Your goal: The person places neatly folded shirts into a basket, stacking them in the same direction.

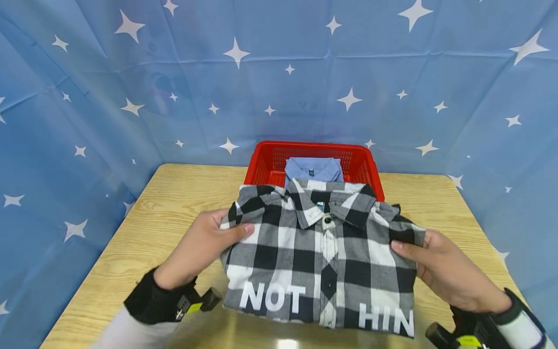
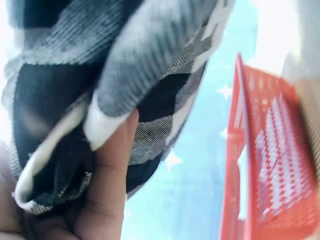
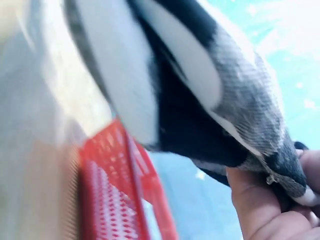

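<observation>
A folded black, grey and white checked shirt [image 1: 305,252] is held up by its two sides, collar toward the back, with white letters across its lower front. My left hand [image 1: 213,237] grips its left edge, thumb on top and fingers tucked underneath. On the opposite edge my right hand [image 1: 444,266] pinches the cloth the same way. Both wrist views show the layered folds of the checked shirt [image 2: 145,60] between thumb and fingers. The shirt overlaps the front of a red basket [image 1: 362,169] in the head view. Inside that basket lies a folded blue shirt [image 1: 314,167].
The red basket stands at the back of a light wooden table [image 1: 174,194], near a blue curtain [image 1: 279,82] with white stars. The curtain also runs along the left and right sides of the table.
</observation>
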A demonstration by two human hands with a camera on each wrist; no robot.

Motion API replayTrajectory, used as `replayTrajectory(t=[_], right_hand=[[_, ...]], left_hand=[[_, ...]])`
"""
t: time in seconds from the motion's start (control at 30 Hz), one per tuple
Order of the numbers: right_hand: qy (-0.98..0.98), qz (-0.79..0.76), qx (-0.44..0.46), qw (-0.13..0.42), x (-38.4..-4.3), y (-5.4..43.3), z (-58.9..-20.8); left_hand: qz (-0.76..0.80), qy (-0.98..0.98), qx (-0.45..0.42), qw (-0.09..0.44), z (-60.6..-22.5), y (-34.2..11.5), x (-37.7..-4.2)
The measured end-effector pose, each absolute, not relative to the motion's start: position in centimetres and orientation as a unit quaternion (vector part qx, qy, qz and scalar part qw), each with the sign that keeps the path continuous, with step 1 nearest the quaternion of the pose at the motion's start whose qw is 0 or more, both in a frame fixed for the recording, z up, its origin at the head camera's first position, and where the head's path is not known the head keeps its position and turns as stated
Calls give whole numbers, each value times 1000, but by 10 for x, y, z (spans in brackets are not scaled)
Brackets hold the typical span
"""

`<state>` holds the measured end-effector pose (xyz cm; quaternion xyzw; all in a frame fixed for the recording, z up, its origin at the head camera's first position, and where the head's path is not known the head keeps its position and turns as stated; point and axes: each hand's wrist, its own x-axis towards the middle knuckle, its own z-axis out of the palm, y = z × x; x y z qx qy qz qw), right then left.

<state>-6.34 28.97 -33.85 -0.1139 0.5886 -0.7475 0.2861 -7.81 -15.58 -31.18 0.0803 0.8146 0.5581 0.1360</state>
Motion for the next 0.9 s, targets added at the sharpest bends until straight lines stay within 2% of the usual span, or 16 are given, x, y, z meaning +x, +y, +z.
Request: replayTrajectory(t=[0.2,0.33,0.47,0.63,0.9], right_hand=[[613,-764,-89,180,-117,274,-303],[614,-773,-58,146,-155,264,-287],[633,-760,-32,141,-192,257,-287],[675,-724,14,145,-229,253,-312],[702,-696,66,134,-253,249,-343]], left_hand=[[568,814,78,88,-294,-142,-149],[561,823,65,53,-293,-130,-196],[557,828,47,50,-304,-122,-233],[545,835,32,71,-327,-115,-261],[496,865,15,76,-341,-110,-279]])
